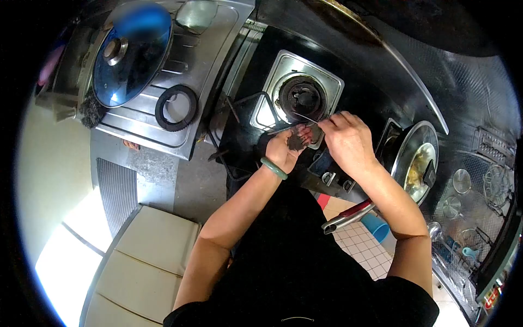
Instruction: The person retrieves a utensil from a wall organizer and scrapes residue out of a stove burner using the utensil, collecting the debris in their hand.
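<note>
Head view: left hand [283, 147] holds dark piece [297, 142] palm-up, right hand [348, 138] pinching thin rod [306, 117].

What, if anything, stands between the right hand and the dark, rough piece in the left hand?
Nothing visible blocks the right hand from the dark piece in the left hand. The thin metal rod in the right fingers reaches across on the burner side; whether it touches the piece, I can't tell.

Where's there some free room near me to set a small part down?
The steel draining board has a bare patch between the glass lid and its right edge, beyond the black ring. The stovetop looks open between burner and lidded pan. It's crowded around your left hand and right hand, beside the pot support.
</note>
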A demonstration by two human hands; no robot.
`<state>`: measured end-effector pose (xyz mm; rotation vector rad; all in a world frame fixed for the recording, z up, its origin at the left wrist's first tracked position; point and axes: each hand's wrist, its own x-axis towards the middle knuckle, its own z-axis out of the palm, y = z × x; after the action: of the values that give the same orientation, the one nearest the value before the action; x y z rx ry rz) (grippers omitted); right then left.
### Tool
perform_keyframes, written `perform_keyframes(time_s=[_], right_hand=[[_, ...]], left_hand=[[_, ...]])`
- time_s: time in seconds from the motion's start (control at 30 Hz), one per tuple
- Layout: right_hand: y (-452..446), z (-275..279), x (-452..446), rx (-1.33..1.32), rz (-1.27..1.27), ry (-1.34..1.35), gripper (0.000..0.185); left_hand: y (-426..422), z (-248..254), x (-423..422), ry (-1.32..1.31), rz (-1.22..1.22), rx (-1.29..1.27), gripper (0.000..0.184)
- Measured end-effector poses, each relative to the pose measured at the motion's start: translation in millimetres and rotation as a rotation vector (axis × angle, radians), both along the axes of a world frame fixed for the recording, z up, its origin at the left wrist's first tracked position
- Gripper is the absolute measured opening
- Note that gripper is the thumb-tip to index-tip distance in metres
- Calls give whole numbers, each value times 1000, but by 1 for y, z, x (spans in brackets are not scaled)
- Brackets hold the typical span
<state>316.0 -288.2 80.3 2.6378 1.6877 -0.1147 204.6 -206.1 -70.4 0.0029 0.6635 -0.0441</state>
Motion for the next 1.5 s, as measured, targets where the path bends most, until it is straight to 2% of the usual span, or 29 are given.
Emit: perform_keyframes(time_s=[0.17, 0.27, 0.37, 0.43, 0.5, 0.57, 0.63, 0.9, 0.97, 1.07, 1.17, 1.23, 1.43, 1.5], right_hand=[[15, -8, -8, -82, -53, -16, 22], [11, -8, -5, -52, -67, 67, 23], [-1, -2, 0, -39, 14, 55, 24], [-10, -1, 8, -46, 53, 43, 24], [-10, -2, 10, -89, 57, -5, 24], [-2, 0, 8, -27, 50, 26, 24], [9, 0, 6, 29, 51, 2, 24], [-6, -3, 6, -46, 123, 37, 23], [-16, 0, 13, -48, 142, 43, 22], [-24, 5, 24, -43, 159, 35, 22], [-24, 5, 28, -39, 144, 82, 23], [-17, 2, 27, 15, 159, 100, 22], [-15, -8, 32, 42, 209, 120, 18], [-20, -5, 37, 55, 243, 109, 19]], left_hand=[[0, 3, -1, 6, 17, 24, 30], [0, 7, 0, 33, 18, 20, 30], [0, 10, 1, 55, -1, 26, 30], [-11, -8, -3, -268, 57, 735, 31], [-9, -6, -3, -153, 56, 490, 31], [-1, 6, 1, 73, 10, -4, 31], [-2, 7, 1, 58, 19, 5, 31], [-4, 6, 0, 52, -1, 21, 29], [-16, -14, -5, -165, 40, 670, 29], [-30, -26, -6, -222, 110, 830, 30], [-21, -15, -3, -123, 85, 436, 30], [-5, 6, 2, 75, 7, -6, 30], [-5, 6, 0, 76, 6, 24, 29], [-13, -4, -3, -136, 12, 538, 29]])
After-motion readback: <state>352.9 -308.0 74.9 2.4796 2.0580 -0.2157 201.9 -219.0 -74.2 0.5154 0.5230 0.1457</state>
